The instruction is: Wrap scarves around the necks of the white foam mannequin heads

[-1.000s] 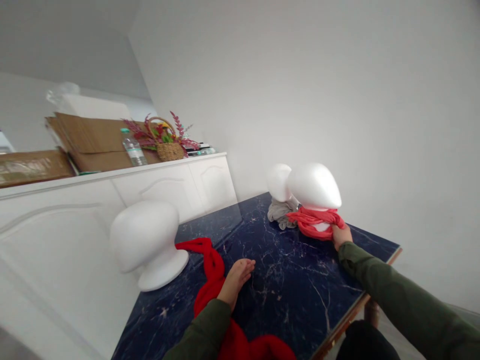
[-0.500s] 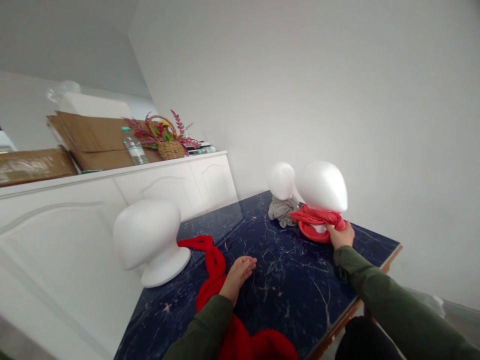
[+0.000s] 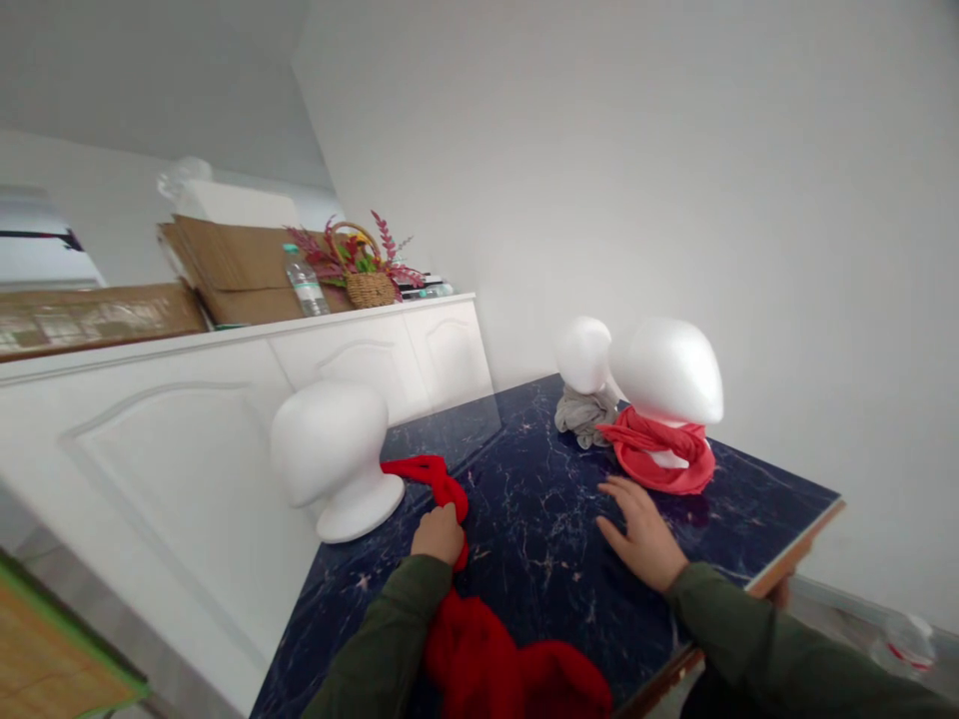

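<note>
My left hand (image 3: pixel 439 535) is closed on a long red scarf (image 3: pixel 479 639), which runs from the near table edge towards the base of a white foam head (image 3: pixel 330 444) at the left. Over the dark blue table, my right hand (image 3: pixel 642 534) is held with its fingers apart and nothing in it. Just beyond it, a coral scarf (image 3: pixel 636 451) is wound around the base of a second white head (image 3: pixel 666 369). Beside that stands a third white head (image 3: pixel 584 354) with a grey scarf (image 3: pixel 582 415) around its base.
The marbled blue table (image 3: pixel 539 519) has its right corner near my right forearm. Behind the left head is a white cabinet (image 3: pixel 187 429) bearing cardboard boxes (image 3: pixel 247 265), a plastic bottle (image 3: pixel 306 285) and a flower basket (image 3: pixel 370 290). Another bottle (image 3: pixel 905 644) lies at the lower right.
My right hand has let go of the coral scarf and moved back towards me. My left hand has moved onto the red scarf and closed on it. The view has shifted left.
</note>
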### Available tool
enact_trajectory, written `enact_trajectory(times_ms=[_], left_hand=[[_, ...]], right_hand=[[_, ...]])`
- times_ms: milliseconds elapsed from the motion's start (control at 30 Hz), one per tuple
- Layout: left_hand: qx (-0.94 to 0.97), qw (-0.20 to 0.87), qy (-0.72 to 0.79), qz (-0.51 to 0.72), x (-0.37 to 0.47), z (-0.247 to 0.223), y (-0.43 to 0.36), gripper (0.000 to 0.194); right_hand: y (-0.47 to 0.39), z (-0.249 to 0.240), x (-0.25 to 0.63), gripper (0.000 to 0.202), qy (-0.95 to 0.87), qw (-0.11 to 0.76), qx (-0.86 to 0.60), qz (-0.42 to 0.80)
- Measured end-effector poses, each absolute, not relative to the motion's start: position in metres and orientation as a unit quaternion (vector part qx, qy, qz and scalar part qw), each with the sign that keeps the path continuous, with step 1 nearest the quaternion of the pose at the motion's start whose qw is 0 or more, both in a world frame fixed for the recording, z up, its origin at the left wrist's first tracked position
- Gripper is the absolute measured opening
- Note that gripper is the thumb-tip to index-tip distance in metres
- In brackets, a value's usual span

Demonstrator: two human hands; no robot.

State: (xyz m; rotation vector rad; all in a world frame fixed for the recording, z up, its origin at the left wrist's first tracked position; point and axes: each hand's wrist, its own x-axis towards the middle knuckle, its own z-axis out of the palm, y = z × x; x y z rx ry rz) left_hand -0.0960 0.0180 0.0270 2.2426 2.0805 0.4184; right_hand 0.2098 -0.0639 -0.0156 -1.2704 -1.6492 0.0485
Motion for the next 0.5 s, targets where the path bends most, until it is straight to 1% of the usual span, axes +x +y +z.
enact_trajectory(times_ms=[67, 133, 200, 267, 300, 333, 400, 500], left_hand=[[0.763, 0.031, 0.628, 0.149, -0.083, 0.024, 0.014, 0.035], [0.800, 0.036, 0.576, 0.164, -0.066, 0.023, 0.004, 0.040], [0.843, 0.037, 0.504, 0.183, -0.049, 0.024, -0.008, 0.038], [0.880, 0.031, 0.425, 0.209, -0.038, 0.023, -0.020, 0.032], [0.892, 0.029, 0.391, 0.225, -0.035, 0.022, -0.025, 0.030], [0.898, 0.029, 0.368, 0.239, -0.035, 0.021, -0.028, 0.028], [0.894, 0.041, 0.359, 0.266, -0.039, 0.020, -0.030, 0.030], [0.870, 0.078, 0.388, 0.294, -0.051, 0.021, -0.022, 0.031]], right_hand=[[-0.060, -0.017, 0.177, 0.043, -0.696, 0.478, -0.494, 0.207], [-0.052, -0.014, 0.146, 0.048, -0.632, 0.459, -0.476, 0.403], [-0.039, -0.007, 0.122, 0.054, -0.523, 0.423, -0.437, 0.598], [-0.023, 0.000, 0.107, 0.063, -0.422, 0.348, -0.341, 0.764], [-0.015, 0.003, 0.103, 0.067, -0.383, 0.310, -0.286, 0.822], [-0.009, 0.004, 0.101, 0.067, -0.354, 0.285, -0.242, 0.857], [0.001, 0.005, 0.099, 0.056, -0.320, 0.286, -0.207, 0.879], [0.004, 0.002, 0.101, 0.032, -0.353, 0.357, -0.241, 0.830]])
